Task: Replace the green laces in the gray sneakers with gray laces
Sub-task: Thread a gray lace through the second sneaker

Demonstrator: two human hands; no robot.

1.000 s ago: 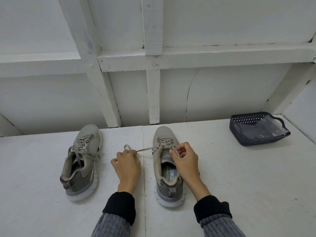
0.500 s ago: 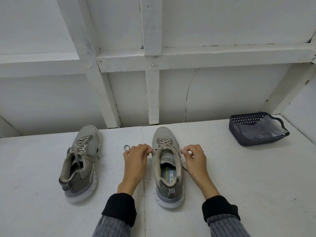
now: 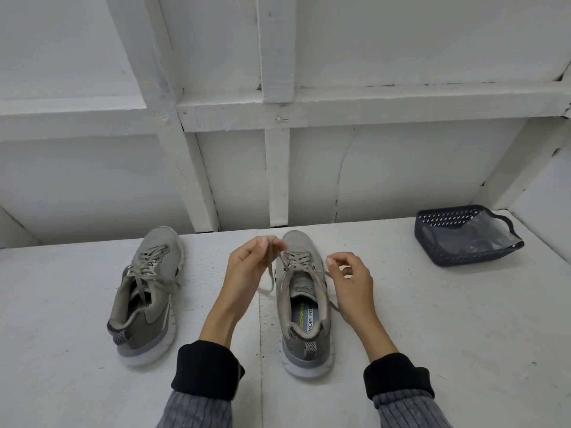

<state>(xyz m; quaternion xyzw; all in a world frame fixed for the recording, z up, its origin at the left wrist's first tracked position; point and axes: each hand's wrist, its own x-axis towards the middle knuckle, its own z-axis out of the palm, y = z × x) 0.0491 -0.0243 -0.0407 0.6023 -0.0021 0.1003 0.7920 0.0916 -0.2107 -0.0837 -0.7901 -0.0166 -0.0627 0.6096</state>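
Two gray sneakers stand on the white surface, toes pointing away from me. The left sneaker (image 3: 145, 291) carries a tied gray lace. The right sneaker (image 3: 304, 304) lies between my hands, threaded with a gray lace (image 3: 295, 261). My left hand (image 3: 247, 273) is raised beside its toe and pinches a folded loop of that lace, with the loose end hanging down to the surface. My right hand (image 3: 349, 279) pinches the other lace end at the shoe's right side, and the rest of that end trails beside the shoe. No green lace is visible.
A dark plastic basket (image 3: 463, 239) holding a clear plastic bag sits at the back right. A white wall with wooden beams (image 3: 278, 168) rises directly behind the shoes. The white surface (image 3: 432, 319) stretches out to both sides.
Both hands held the lace ends taut at the shoe's sides. Now my left hand has lifted up with a loop of lace, and my right hand has shifted slightly right.
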